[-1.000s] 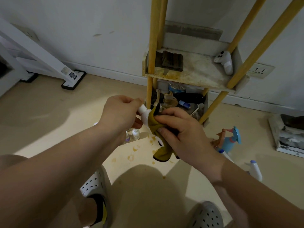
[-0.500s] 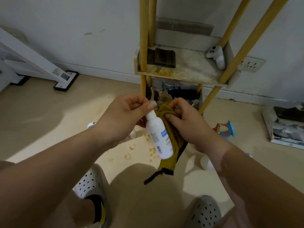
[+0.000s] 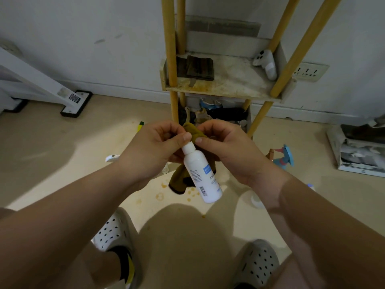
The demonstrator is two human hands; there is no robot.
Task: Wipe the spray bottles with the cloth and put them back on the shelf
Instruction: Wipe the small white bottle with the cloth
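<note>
A white spray bottle [image 3: 201,174] with a blue label hangs tilted in front of me, base toward me. My left hand [image 3: 153,151] pinches its cap end between thumb and fingers. My right hand [image 3: 227,147] holds a mustard-yellow cloth [image 3: 193,131] bunched against the bottle's top; the cloth's tail [image 3: 179,180] droops behind the bottle. The stained shelf [image 3: 227,84] with yellow poles stands just beyond my hands. A blue trigger spray bottle [image 3: 284,158] lies on the floor at the right.
On the shelf lie a dark folded cloth [image 3: 198,67] and a white controller [image 3: 267,63]. Clutter fills the lower tier [image 3: 220,113]. Small bottles [image 3: 255,199] stand on the stained floor. A newspaper stack [image 3: 362,155] lies right; a white stand's base [image 3: 76,103] sits left.
The bottle has come out of the cloth and swung base-down toward me. My right hand slid the cloth up to the bottle's top, near my left fingers.
</note>
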